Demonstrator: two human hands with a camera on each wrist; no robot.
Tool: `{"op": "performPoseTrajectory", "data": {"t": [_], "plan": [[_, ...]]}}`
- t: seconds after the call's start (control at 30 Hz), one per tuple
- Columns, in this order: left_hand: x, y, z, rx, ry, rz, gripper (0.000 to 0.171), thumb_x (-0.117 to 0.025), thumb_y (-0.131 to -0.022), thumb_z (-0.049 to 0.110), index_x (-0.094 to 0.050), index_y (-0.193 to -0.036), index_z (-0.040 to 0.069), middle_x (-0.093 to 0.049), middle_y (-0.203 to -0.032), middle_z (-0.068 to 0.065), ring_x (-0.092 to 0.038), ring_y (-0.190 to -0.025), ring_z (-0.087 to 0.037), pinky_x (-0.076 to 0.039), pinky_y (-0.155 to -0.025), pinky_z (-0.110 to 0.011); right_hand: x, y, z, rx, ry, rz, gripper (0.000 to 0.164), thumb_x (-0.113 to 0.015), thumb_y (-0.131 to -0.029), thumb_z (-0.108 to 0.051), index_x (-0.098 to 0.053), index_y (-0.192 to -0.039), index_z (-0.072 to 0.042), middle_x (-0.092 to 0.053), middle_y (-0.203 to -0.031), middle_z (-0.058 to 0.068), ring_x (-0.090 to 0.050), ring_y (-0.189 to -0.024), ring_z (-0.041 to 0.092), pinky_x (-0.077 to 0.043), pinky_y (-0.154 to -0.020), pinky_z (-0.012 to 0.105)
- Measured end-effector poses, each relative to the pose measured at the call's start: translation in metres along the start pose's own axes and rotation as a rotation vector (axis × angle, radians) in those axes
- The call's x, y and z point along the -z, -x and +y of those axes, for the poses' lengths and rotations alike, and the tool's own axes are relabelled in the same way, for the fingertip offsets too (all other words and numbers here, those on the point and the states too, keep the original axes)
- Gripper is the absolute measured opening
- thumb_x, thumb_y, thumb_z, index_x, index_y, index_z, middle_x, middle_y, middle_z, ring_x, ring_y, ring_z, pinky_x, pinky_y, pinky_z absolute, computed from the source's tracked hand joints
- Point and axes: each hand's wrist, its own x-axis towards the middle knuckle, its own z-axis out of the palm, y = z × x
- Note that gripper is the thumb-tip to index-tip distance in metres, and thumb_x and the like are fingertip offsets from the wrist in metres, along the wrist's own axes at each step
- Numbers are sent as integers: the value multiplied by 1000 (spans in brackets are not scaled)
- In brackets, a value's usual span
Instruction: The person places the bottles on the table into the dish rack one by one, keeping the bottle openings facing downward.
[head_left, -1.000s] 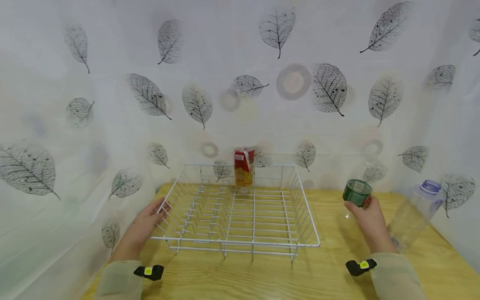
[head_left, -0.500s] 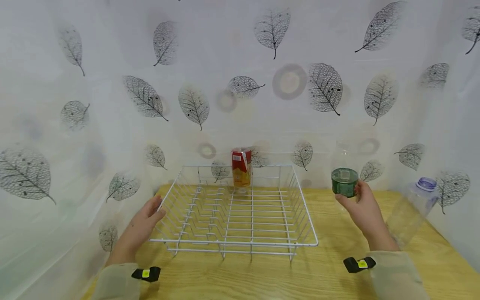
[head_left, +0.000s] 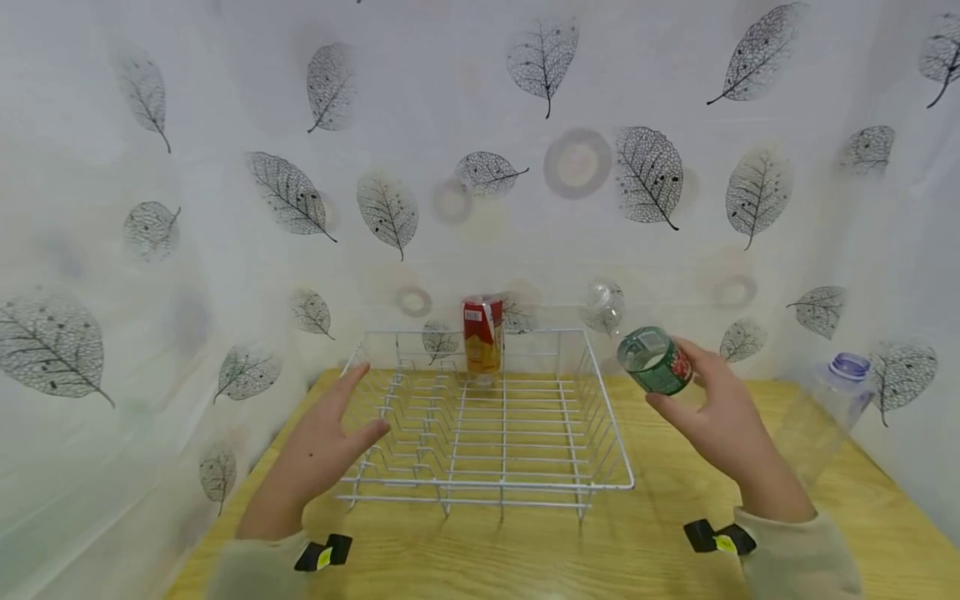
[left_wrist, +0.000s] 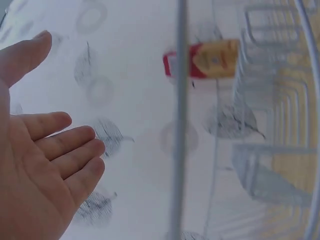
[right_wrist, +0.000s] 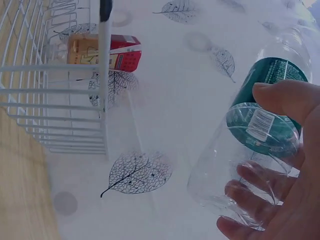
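Since the earlier frame, the green-labelled clear bottle (head_left: 655, 365) is shifted leftward and tipped, and the left hand (head_left: 318, 454) is moved from the outer side of the white wire dish rack (head_left: 495, 483) inward, towards its middle. From the head view, we see the right hand (head_left: 723, 417) gripping this bottle just beside the rack's right wall, above the wood-grain table (head_left: 405, 550); its far end leans to the rack. One red-and-yellow container (head_left: 482, 337) stands at the rack's back, and the purple-necked bottle (head_left: 821, 421) is partly behind the right forearm.

From the left wrist view, the left hand holds nothing: its fingers are extended, only slightly bent, with the thumb well apart.

From the right wrist view, the thumb lies on the green label (right_wrist: 265, 75), and the other fingers curl around the opposite side, so the grip is only as wide as the bottle. Whether it has a cap, we cannot tell.

We judge the step in hand to be carrying the bottle, perhaps towards the rack. Next, we think, it should pass over the side wall, the left hand ready to steady it.
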Motion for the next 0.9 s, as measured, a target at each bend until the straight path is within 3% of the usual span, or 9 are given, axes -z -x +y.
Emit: {"op": "performPoseTrajectory", "data": {"t": [0.13,0.33,0.43,0.53,0.63,0.9], "plan": [[-10,0,26,-112,-84,28,94,-70,-91,56,-21,-163,20,-27,-164,-13,-28,-147,-42,-31,-111,-66,-3,3,-17,73,91,-22,82,-81,-88,-31,-38,-157,-20,-51,-142,17,-47,-129,47,-40,-93,73],[-28,0,63,-434,-211,125,97,-66,-89,64,-29,-160,8,-35,-161,-11,-37,-144,-33,-38,-112,-53,-7,10,-42,206,221,-66,81,-86,-82,-32,-47,-151,-13,-55,-142,16,-49,-128,43,-42,-97,67],[-36,-2,81,-586,-230,161,98,-65,-90,65,-30,-159,4,-36,-160,-11,-37,-145,-30,-38,-113,-49,-12,15,-51,293,296,-68,80,-89,-77,-32,-53,-147,-14,-60,-135,10,-55,-122,37,-47,-95,61],[-45,-2,98,-691,-263,180,97,-70,-88,61,-34,-157,2,-39,-158,-12,-39,-144,-28,-40,-112,-46,-19,20,-60,375,363,-63,80,-91,-73,-36,-57,-143,-15,-64,-128,6,-59,-116,32,-52,-90,56],[-56,0,111,-724,-296,160,96,-77,-84,58,-40,-154,3,-43,-156,-11,-41,-143,-25,-44,-109,-42,-27,25,-67,452,398,-69,81,-92,-69,-38,-60,-140,-13,-66,-124,4,-62,-112,29,-54,-88,52],[-80,7,121,-682,-381,43,88,-83,-77,57,-55,-144,9,-57,-143,-4,-56,-129,-20,-51,-101,-35,-46,33,-81,553,412,-133,80,-94,-64,-41,-65,-134,-14,-67,-123,-2,-64,-110,21,-57,-87,44]]}}
